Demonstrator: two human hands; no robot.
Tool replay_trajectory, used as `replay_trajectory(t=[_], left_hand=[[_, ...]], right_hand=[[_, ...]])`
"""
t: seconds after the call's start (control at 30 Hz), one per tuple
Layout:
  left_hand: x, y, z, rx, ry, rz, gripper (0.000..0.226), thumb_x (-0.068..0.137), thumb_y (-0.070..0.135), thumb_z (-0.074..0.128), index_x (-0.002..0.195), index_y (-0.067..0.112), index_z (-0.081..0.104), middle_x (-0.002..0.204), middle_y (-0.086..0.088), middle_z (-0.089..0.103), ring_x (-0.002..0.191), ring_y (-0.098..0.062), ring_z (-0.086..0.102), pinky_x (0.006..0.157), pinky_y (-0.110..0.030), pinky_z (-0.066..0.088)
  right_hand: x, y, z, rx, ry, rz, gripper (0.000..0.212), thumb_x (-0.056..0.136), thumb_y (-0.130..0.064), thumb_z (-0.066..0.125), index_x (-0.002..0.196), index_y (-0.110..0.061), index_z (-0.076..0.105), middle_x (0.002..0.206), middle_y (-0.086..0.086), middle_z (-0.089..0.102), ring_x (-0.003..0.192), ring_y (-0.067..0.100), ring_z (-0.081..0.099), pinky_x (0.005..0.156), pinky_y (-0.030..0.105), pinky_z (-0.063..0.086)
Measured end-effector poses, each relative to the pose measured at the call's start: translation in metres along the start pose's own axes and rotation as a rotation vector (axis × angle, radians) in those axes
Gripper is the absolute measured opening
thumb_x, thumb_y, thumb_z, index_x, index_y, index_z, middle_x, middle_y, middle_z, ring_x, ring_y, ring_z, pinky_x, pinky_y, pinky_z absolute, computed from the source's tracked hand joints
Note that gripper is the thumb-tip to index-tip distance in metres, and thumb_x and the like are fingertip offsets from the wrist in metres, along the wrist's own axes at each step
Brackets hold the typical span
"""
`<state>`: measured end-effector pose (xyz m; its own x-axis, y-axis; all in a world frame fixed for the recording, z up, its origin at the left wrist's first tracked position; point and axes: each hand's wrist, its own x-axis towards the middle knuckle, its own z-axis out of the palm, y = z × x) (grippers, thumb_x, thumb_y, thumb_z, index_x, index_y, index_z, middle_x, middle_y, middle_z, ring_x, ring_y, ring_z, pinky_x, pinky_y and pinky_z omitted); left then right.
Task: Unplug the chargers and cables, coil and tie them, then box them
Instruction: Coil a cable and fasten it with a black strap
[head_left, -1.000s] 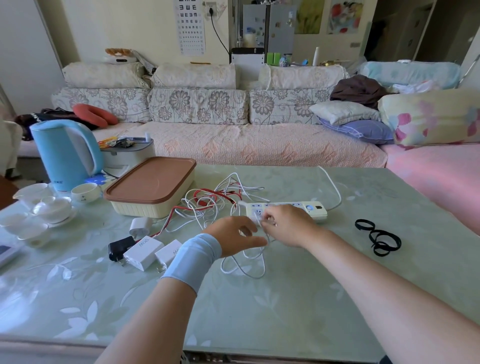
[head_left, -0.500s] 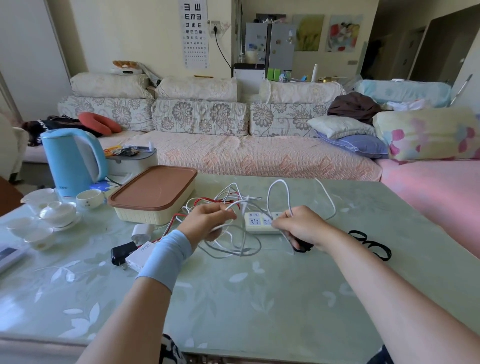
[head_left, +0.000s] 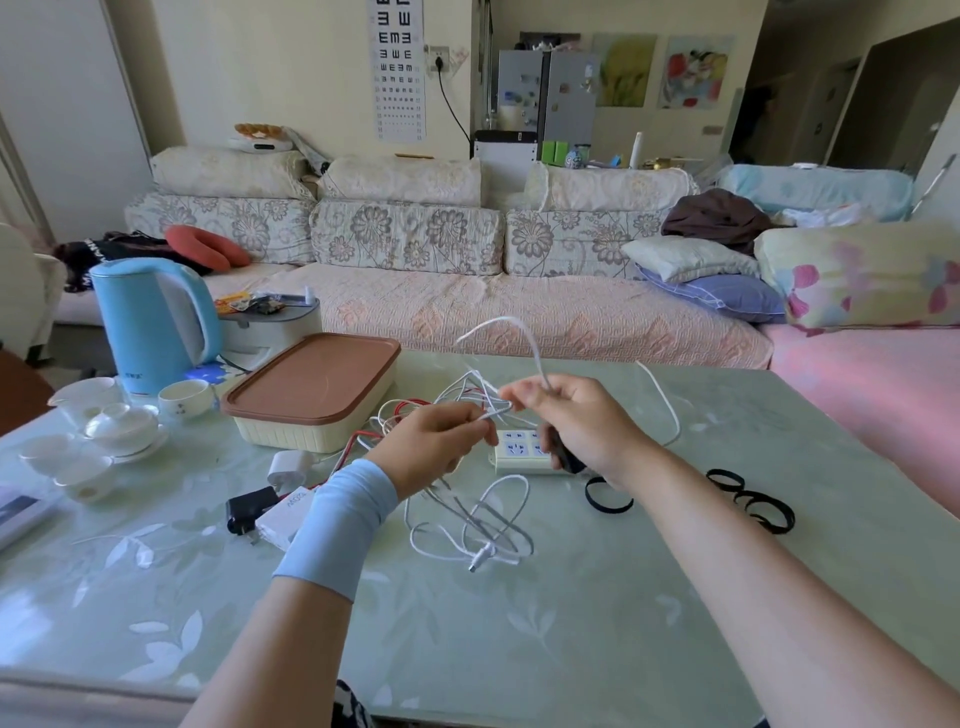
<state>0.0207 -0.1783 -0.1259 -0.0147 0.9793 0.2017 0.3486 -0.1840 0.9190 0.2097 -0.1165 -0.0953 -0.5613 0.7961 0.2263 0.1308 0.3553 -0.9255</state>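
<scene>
We see left hand (head_left: 434, 441) and right hand (head_left: 584, 421) both pinching the white cable (head_left: 483, 562) mid-frame; slack loops on the counter (head_left: 571, 649) just below them, power strip (head_left: 517, 451) underneath.

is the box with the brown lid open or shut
Shut: the brown lid sits flat on the cream box, covering its whole top.
</scene>
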Motion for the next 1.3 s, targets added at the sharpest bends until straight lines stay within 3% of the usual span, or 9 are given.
replay_trajectory(t=[0.13, 0.27, 0.6, 0.73, 0.83, 0.93, 1.1, 1.2, 1.3], left_hand=[[-0.007, 0.003, -0.012, -0.584, 0.097, 0.015, 0.020, 0.084, 0.022, 0.050, 0.067, 0.012, 0.045, 0.058, 0.002, 0.026, 0.048, -0.011, 0.024, 0.042, -0.019, 0.022], [-0.005, 0.003, -0.025, -1.008, 0.166, 0.052, 0.021, 0.092, 0.018, 0.040, 0.072, 0.015, 0.046, 0.059, 0.003, 0.024, 0.051, -0.012, 0.014, 0.047, -0.023, 0.017], [0.009, 0.031, 0.031, -1.175, 0.147, 0.028, 0.008, 0.089, 0.020, 0.048, 0.083, 0.018, 0.053, 0.073, 0.001, 0.045, 0.067, -0.016, 0.045, 0.074, -0.031, 0.038], [0.009, 0.034, 0.023, -1.324, 0.139, 0.066, 0.008, 0.088, 0.018, 0.048, 0.087, 0.018, 0.056, 0.073, 0.003, 0.052, 0.066, -0.011, 0.055, 0.069, -0.019, 0.049], [0.006, 0.036, 0.017, -1.371, 0.103, 0.080, 0.012, 0.091, 0.020, 0.045, 0.090, 0.018, 0.057, 0.074, 0.004, 0.055, 0.067, -0.009, 0.061, 0.068, -0.020, 0.055], [0.005, 0.036, 0.008, -1.384, 0.149, 0.105, 0.014, 0.093, 0.017, 0.042, 0.092, 0.016, 0.056, 0.075, 0.002, 0.059, 0.069, -0.009, 0.064, 0.068, -0.022, 0.057], [0.003, 0.025, -0.012, -1.242, 0.356, 0.066, 0.027, 0.103, 0.016, 0.032, 0.086, 0.020, 0.052, 0.072, 0.005, 0.056, 0.056, -0.009, 0.059, 0.051, -0.018, 0.051], [-0.001, 0.017, -0.028, -0.981, 0.524, -0.008, 0.029, 0.104, 0.018, 0.031, 0.083, 0.026, 0.051, 0.068, 0.007, 0.049, 0.040, -0.006, 0.035, 0.036, -0.012, 0.024], [-0.003, 0.006, -0.041, -0.511, 0.750, -0.067, 0.031, 0.102, 0.015, 0.037, 0.080, 0.022, 0.057, 0.061, 0.002, 0.049, 0.036, -0.007, 0.032, 0.037, -0.013, 0.024]], right_hand=[[-0.005, 0.000, -0.006, -0.234, -0.078, 0.044, 0.014, 0.083, -0.025, 0.079, 0.085, -0.017, 0.068, 0.039, -0.020, 0.047, 0.035, 0.002, 0.039, 0.041, 0.019, 0.034], [-0.004, 0.004, -0.008, -0.108, 0.063, 0.043, 0.025, 0.093, -0.029, 0.067, 0.074, -0.012, 0.067, 0.059, -0.007, 0.065, 0.039, 0.011, 0.042, 0.043, 0.027, 0.038], [-0.004, 0.002, 0.026, -0.019, -0.144, 0.083, 0.028, 0.072, -0.016, 0.085, 0.080, -0.031, 0.063, 0.070, 0.005, 0.050, 0.045, 0.014, 0.042, 0.038, 0.023, 0.033], [-0.006, 0.009, 0.016, -0.028, -0.283, 0.218, 0.028, 0.080, -0.026, 0.079, 0.096, -0.017, 0.058, 0.061, 0.011, 0.049, 0.040, 0.017, 0.041, 0.042, 0.023, 0.032], [-0.007, 0.004, 0.011, 0.295, -0.491, 0.264, 0.021, 0.087, -0.039, 0.065, 0.090, -0.018, 0.066, 0.065, 0.010, 0.053, 0.039, 0.014, 0.039, 0.039, 0.023, 0.032], [-0.004, 0.001, 0.007, 0.582, -0.684, 0.382, 0.038, 0.090, -0.045, 0.044, 0.104, -0.018, 0.066, 0.098, 0.018, 0.068, 0.040, 0.013, 0.040, 0.038, 0.020, 0.033], [0.000, 0.001, 0.000, 0.593, -0.656, 0.454, 0.057, 0.087, -0.046, 0.035, 0.110, -0.006, 0.068, 0.065, 0.005, 0.053, 0.040, 0.015, 0.036, 0.038, 0.019, 0.031], [0.001, 0.004, -0.009, 0.595, -0.550, 0.486, 0.050, 0.087, -0.044, 0.037, 0.093, -0.007, 0.070, 0.055, 0.001, 0.044, 0.038, 0.014, 0.032, 0.038, 0.017, 0.026], [-0.001, 0.006, -0.020, 0.594, -0.489, 0.430, 0.027, 0.084, -0.036, 0.054, 0.080, -0.013, 0.067, 0.051, -0.002, 0.040, 0.037, 0.012, 0.032, 0.035, 0.018, 0.027]])
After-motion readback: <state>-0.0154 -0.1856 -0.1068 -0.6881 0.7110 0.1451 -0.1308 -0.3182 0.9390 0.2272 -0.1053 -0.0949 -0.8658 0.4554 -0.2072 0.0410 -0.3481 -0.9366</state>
